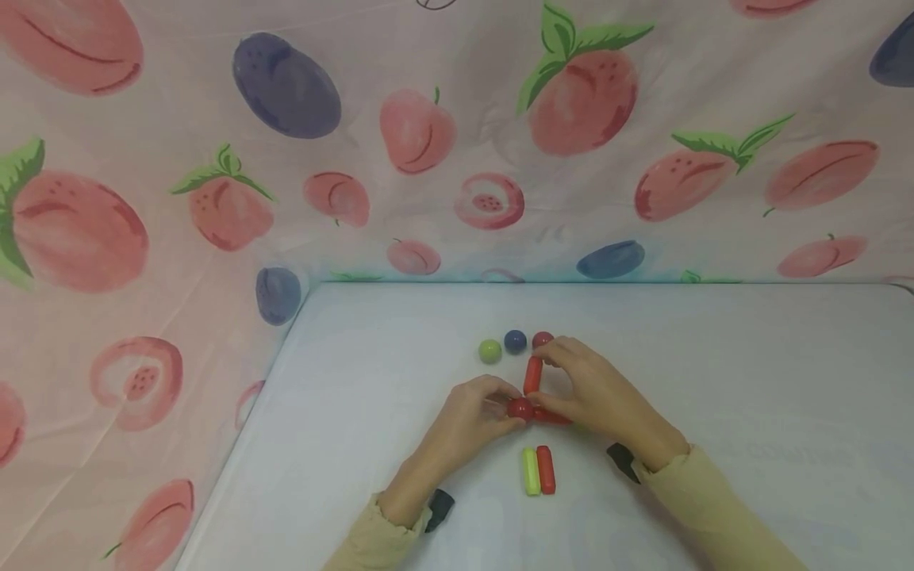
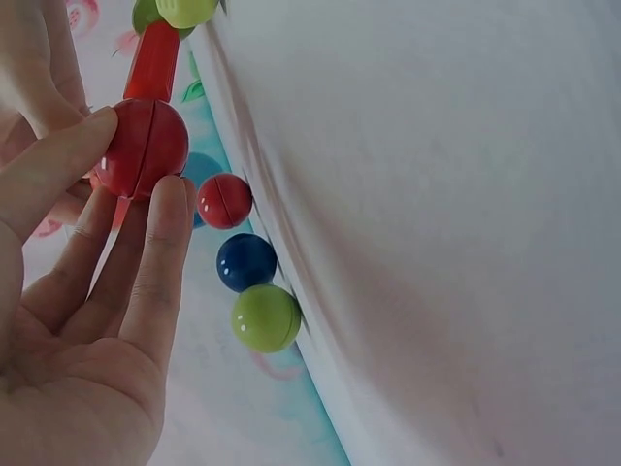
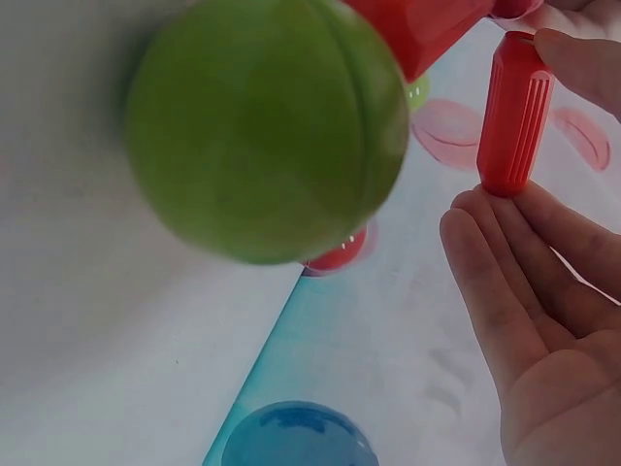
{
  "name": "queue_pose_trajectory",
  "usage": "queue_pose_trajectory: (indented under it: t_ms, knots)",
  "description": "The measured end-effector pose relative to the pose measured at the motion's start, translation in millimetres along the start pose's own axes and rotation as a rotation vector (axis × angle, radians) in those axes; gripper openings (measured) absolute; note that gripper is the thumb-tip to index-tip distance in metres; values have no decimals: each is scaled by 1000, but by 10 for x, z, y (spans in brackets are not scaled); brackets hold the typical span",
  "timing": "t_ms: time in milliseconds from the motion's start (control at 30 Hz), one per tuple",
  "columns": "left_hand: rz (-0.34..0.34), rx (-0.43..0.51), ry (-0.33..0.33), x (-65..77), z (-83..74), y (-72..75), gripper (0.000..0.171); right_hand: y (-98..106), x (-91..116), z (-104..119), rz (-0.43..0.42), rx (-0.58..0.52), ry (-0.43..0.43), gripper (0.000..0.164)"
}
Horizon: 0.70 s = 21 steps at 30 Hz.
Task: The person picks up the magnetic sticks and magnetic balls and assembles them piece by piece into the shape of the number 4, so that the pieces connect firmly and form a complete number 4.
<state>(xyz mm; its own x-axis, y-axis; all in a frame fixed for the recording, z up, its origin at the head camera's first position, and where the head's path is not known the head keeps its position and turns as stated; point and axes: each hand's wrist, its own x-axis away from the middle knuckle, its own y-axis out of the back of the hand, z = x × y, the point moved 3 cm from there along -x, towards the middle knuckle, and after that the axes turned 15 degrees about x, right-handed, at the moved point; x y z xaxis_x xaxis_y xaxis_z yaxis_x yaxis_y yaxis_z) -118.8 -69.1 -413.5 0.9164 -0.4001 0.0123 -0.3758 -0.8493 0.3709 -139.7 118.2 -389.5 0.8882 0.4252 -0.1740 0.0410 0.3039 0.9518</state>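
My left hand [image 1: 471, 416] pinches a red ball [image 2: 144, 150] between thumb and fingertips. A red rod [image 2: 152, 63] runs from that ball to a green ball [image 3: 267, 131], which the right hand hides in the head view. My right hand [image 1: 596, 388] holds another red rod [image 3: 514, 115] lengthwise, thumb at one end and fingertips at the other. The thumb end of this ribbed rod is right by the red ball in my left hand. Beyond the hands, a lime ball [image 1: 489, 351], a blue ball [image 1: 516, 342] and a red ball [image 1: 543, 339] form a row.
A lime rod [image 1: 531, 471] and a red rod [image 1: 546, 469] lie side by side on the white table [image 1: 343, 444], nearer me than the hands. Fruit-printed cloth [image 1: 493, 143] hangs along the table's back and left edges.
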Motion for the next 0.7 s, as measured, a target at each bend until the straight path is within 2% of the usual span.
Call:
queue_pose_trajectory:
  t_ms: [400,700]
  knots:
    - [4,-8,-32,-1,-7,-3,35,-52,-14,7,-11,7,16,56]
    - [9,-4,-39,-1,-1,-4,36,-59,-16,23,-25,19,17,52]
